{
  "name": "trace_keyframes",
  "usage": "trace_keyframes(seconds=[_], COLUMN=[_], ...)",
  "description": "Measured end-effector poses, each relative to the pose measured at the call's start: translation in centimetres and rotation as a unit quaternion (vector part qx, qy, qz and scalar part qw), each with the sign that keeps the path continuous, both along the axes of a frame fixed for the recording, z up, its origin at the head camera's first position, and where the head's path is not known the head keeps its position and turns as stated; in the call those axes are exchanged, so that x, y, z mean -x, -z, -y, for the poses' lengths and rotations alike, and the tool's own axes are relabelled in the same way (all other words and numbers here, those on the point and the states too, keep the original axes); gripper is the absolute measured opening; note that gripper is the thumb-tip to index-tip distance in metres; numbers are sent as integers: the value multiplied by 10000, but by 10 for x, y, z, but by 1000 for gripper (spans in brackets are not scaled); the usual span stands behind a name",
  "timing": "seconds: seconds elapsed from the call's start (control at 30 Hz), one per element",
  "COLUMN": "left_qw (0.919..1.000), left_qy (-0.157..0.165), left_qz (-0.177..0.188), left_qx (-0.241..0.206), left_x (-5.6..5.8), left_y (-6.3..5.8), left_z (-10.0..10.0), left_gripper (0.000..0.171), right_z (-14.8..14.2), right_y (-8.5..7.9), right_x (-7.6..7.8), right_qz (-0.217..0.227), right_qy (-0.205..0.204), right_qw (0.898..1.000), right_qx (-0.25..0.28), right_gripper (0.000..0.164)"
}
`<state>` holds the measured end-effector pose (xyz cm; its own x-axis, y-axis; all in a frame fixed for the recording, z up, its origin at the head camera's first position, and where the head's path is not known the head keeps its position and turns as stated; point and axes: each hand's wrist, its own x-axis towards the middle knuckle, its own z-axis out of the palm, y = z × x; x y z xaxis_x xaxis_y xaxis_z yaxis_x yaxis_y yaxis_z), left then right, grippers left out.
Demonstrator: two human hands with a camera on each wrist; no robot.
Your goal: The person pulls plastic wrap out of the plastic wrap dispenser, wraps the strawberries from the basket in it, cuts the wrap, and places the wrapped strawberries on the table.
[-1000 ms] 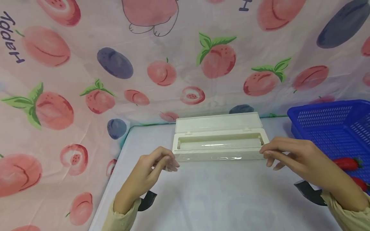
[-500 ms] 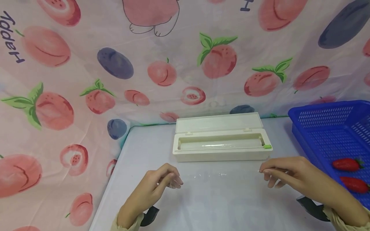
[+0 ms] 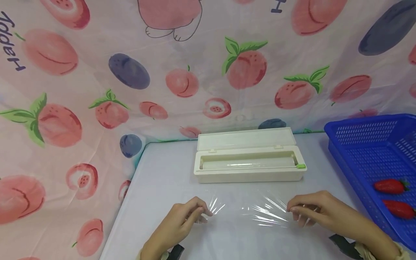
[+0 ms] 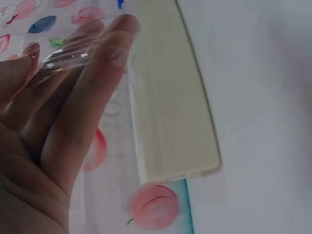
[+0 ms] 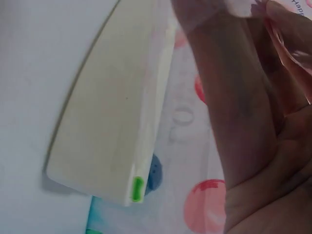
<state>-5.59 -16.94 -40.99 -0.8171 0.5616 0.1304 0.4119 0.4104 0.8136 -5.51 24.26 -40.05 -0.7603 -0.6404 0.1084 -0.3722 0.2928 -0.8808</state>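
Observation:
A sheet of clear plastic wrap (image 3: 264,213) is stretched between my two hands, with shiny creases fanning out from the fingertips. My left hand (image 3: 182,224) pinches its left side between thumb and fingers; in the left wrist view the wrap (image 4: 73,58) drapes across the fingers. On the right side, my right hand (image 3: 320,211) pinches the wrap the same way. Just beyond both hands stands a cream plastic wrap dispenser (image 3: 250,176), its lid (image 3: 245,139) raised at the back. A roll of wrap (image 3: 247,163) lies inside it, and a green slide cutter (image 3: 300,166) sits at its right end.
At the right is a blue perforated basket (image 3: 344,173) with two red strawberries (image 3: 390,186) in it. A fruit-printed cloth (image 3: 182,104) hangs behind and to the left of the white table (image 3: 162,162).
Both hands have drawn back from the dispenser toward the body, carrying the wrap. They have moved somewhat closer together, and the wrap's creases now show more. The dispenser stays in place.

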Motion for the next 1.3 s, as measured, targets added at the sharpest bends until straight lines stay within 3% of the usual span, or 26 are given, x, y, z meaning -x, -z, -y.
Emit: trace_keyframes(seconds=[0.2,0.43,0.63,0.83,1.03,1.3], left_qw=[9988,9977,9973,9961,9908,9832], left_qy=[-5,135,248,284,415,555], left_qz=[-346,-270,-239,-368,-917,-1502], left_qx=[348,612,642,755,906,872], left_x=[-4,-5,-4,-6,-8,-10], left_y=[13,25,37,48,57,62], left_z=[-1,-2,-2,-2,-1,-2], left_gripper=[14,18,19,18,17,8], right_z=[-2,-3,-5,-4,-5,-8], right_y=[15,30,41,54,65,75], right_x=[1,-2,-3,-3,-4,-11], right_qz=[400,-49,-74,-186,-415,-1154], right_qy=[-132,-236,-318,-308,-392,-475], right_qw=[9988,9995,9994,9989,9972,9915], right_qx=[-257,-188,-78,-302,-494,-367], right_gripper=[17,18,17,15,14,19])
